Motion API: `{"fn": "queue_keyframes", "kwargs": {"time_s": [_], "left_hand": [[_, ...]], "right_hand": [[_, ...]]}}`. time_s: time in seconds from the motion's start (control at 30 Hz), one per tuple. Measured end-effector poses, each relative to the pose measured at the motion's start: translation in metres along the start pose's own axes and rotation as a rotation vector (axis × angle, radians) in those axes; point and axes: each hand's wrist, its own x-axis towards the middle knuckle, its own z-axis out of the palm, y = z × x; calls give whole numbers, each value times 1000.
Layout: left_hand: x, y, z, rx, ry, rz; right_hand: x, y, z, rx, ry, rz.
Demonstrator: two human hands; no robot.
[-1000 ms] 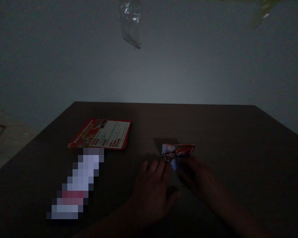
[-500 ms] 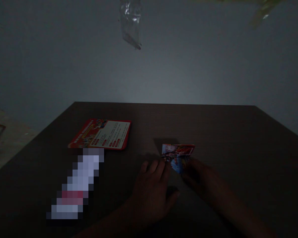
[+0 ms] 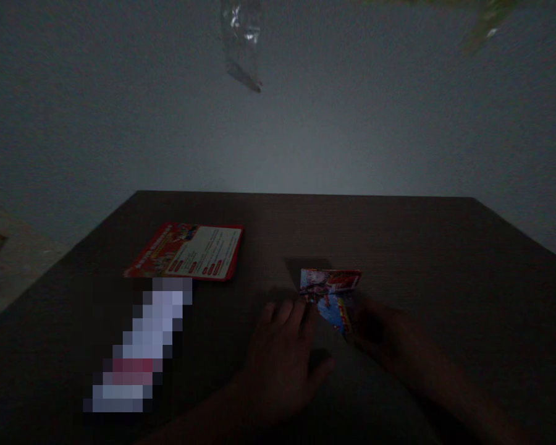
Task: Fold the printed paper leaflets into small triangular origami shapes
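Observation:
A small stack or folded set of glossy picture cards is in front of my hands. One red-toned card stands tilted up at the back, and a blue card with a yellow strip slants below it. My left hand lies palm down on the table with fingers stretched and thumb apart, its index fingertip by the cards' left side. My right hand curls its fingers at the right edge of the blue card; dim light hides the exact grip.
On the left of the dark wooden table lies a red printed booklet or card box. Nearer me is a pixelated, long pale object. A clear plastic bag hangs on the wall behind.
My right hand has shifted slightly right and toward me, and more of the blue card with its yellow strip shows. My left hand has stayed nearly still.

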Motion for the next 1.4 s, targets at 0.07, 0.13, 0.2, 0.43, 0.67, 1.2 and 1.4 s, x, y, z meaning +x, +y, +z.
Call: {"fn": "queue_keyframes", "kwargs": {"time_s": [0.07,0.13,0.2,0.43,0.67,1.2,1.4], "left_hand": [[0,0,-1,5,2,2],[1,1,-2,10,3,2],[2,1,-3,11,1,1],[4,-4,-2,-28,53,44],[10,-11,-1,-198,215,-7],[16,-30,7,-511,527,37],[16,-27,3,-297,646,203]], "right_hand": [[2,1,-3,28,6,17],[5,2,-5,52,64,38],[8,3,-6,64,150,51],[23,9,3,91,331,-84],[23,4,5,267,264,-53],[3,-15,-8,10,443,-899],[3,-9,-6,-24,394,-923]]}}
